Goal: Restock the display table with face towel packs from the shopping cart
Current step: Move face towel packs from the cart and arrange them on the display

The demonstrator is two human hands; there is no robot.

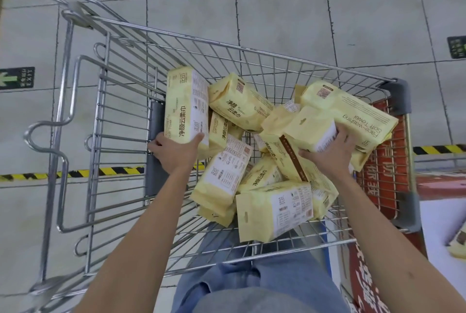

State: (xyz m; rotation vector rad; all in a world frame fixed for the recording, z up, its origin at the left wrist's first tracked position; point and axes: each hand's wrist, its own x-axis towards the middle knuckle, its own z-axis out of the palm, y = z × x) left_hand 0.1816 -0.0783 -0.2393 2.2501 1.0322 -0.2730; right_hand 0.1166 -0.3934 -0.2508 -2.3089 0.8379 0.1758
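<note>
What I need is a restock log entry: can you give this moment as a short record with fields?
shopping cart: holds a loose pile of yellow packs
left hand: grips an upright pack near the handle end
right hand: grips a tilted pack atop the pile's right side
display table: white corner at right edge, one pack partly visible
</note>
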